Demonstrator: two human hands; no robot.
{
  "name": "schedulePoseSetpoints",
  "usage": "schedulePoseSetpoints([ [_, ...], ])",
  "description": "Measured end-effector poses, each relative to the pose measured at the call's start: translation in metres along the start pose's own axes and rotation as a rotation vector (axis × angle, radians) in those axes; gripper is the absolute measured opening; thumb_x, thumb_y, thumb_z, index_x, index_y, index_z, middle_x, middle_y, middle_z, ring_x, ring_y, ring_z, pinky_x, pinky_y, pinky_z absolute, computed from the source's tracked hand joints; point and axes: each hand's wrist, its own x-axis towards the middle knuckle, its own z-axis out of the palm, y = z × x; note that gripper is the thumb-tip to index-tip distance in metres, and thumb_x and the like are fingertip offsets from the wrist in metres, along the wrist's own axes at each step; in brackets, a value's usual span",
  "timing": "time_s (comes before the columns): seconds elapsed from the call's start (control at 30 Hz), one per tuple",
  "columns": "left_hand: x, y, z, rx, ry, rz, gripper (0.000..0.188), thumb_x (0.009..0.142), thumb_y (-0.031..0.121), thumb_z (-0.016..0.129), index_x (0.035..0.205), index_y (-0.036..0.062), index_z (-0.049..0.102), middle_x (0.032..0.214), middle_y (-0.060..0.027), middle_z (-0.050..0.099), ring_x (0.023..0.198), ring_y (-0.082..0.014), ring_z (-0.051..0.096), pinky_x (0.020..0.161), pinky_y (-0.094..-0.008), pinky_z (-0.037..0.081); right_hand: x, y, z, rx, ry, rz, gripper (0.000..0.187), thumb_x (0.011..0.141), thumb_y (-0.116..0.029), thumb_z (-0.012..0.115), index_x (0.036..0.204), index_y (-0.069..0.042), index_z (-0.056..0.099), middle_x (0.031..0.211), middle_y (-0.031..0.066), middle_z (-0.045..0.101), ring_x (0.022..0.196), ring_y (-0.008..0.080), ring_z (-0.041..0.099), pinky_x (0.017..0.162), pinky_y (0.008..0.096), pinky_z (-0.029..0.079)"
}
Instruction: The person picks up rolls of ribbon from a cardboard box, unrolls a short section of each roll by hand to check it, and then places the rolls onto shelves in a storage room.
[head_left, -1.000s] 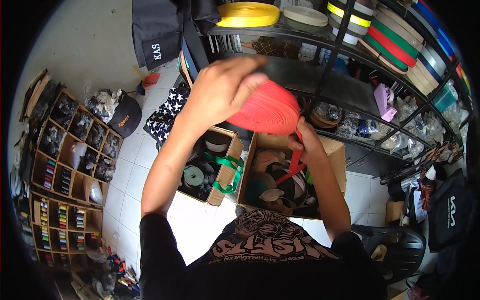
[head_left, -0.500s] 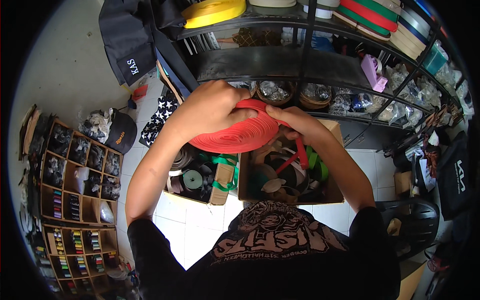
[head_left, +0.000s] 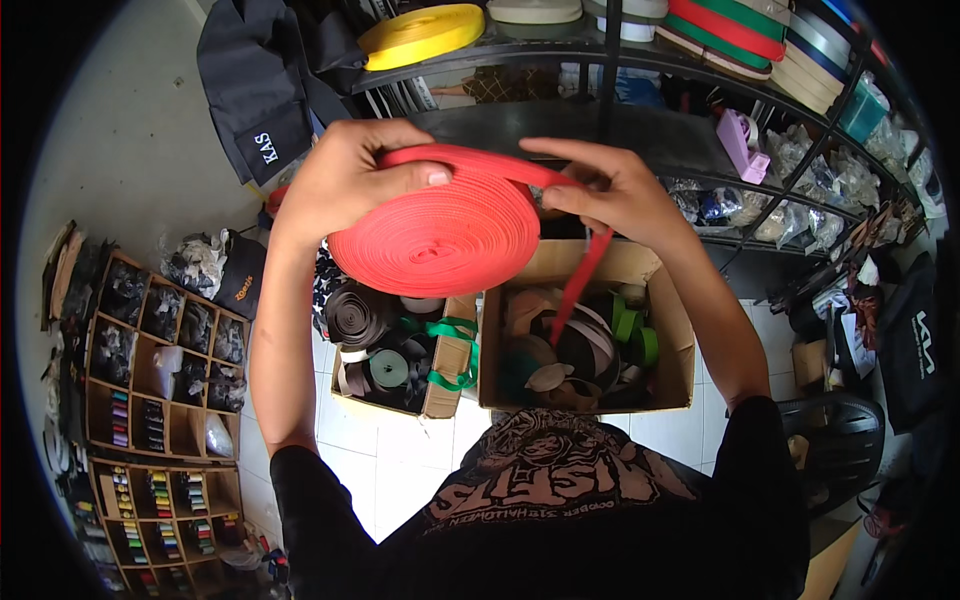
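Note:
A large coil of red webbing [head_left: 440,235] is held up in front of me, its spiral face turned toward me. My left hand [head_left: 365,180] is closed on its upper left rim, thumb across the face. At the coil's right, my right hand [head_left: 605,190] pinches the webbing's loose end between thumb and fingers, with the index finger stretched out leftward. From that hand the red tail hangs down into the right cardboard box [head_left: 680,330], which contains several ribbon and strap rolls, among them a bright green strap [head_left: 630,325].
Left of that box stands a smaller cardboard box [head_left: 385,405] with dark rolls and a green ribbon [head_left: 455,350]. Black shelving [head_left: 480,125] runs across the back, with a yellow roll [head_left: 422,35] above. A wooden compartment rack [head_left: 165,400] is at left, a black chair [head_left: 835,440] at right.
The coil has moved left and up and is turned more toward me. My left hand shifted left with it, my right hand moved right, and more of the red tail shows between coil and box.

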Motion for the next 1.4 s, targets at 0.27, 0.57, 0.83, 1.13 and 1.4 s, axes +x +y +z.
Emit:
schedulePoseSetpoints([
  [0.27,-0.019,-0.01,-0.046,-0.452,0.521,0.179,0.031,0.086,0.022,0.07,0.1,-0.0046,0.066,0.087,-0.0092,0.069,0.074,-0.0097,0.062,0.068,-0.023,0.05,0.005,-0.034,-0.023,-0.264,0.11,-0.434,0.046,0.082,-0.014,0.071,0.126,-0.009,0.059,0.093,0.0036,0.066,0.074,0.0067,0.056,0.068,0.0212,0.046],
  [0.57,0.0,-0.005,0.0,-0.953,0.949,0.195,0.032,0.09,0.027,0.064,0.099,-0.0041,0.066,0.091,-0.009,0.068,0.078,-0.0118,0.062,0.073,-0.0246,0.05,0.031,-0.01,0.048,-0.216,0.663,-0.725,0.062,0.091,-0.019,0.06,0.143,-0.001,0.033,0.121,0.0182,0.059,0.09,0.0163,0.058,0.08,0.027,0.046],
  [0.83,-0.005,-0.014,0.073,-1.25,0.916,0.022,0.034,0.093,0.03,0.057,0.108,-0.0005,0.061,0.104,-0.0075,0.063,0.092,-0.0134,0.059,0.082,-0.0267,0.046,0.024,0.023,0.057,0.205,0.873,-0.535,0.05,0.097,-0.018,0.048,0.14,0.002,0.035,0.14,0.0164,0.042,0.123,0.0207,0.045,0.104,0.0325,0.034],
  [1.13,-0.009,-0.013,0.057,-0.911,0.57,-0.064,0.032,0.092,0.025,0.062,0.101,-0.0052,0.066,0.088,-0.0062,0.067,0.077,-0.009,0.059,0.072,-0.0214,0.047,0.011,0.013,0.019,0.017,0.529,-0.427,0.042,0.087,-0.015,0.067,0.126,-0.001,0.057,0.118,0.0119,0.063,0.104,0.015,0.059,0.092,0.0263,0.044],
  [1.4,-0.018,-0.023,0.064,-0.77,0.274,-0.092,0.035,0.091,0.03,0.062,0.098,-0.005,0.065,0.083,-0.0031,0.064,0.075,-0.007,0.056,0.068,-0.0221,0.046,0.003,0.016,-0.001,-0.044,0.282,-0.333,0.039,0.084,-0.01,0.068,0.122,-0.001,0.06,0.112,0.0122,0.066,0.098,0.0132,0.061,0.088,0.0248,0.047],
])
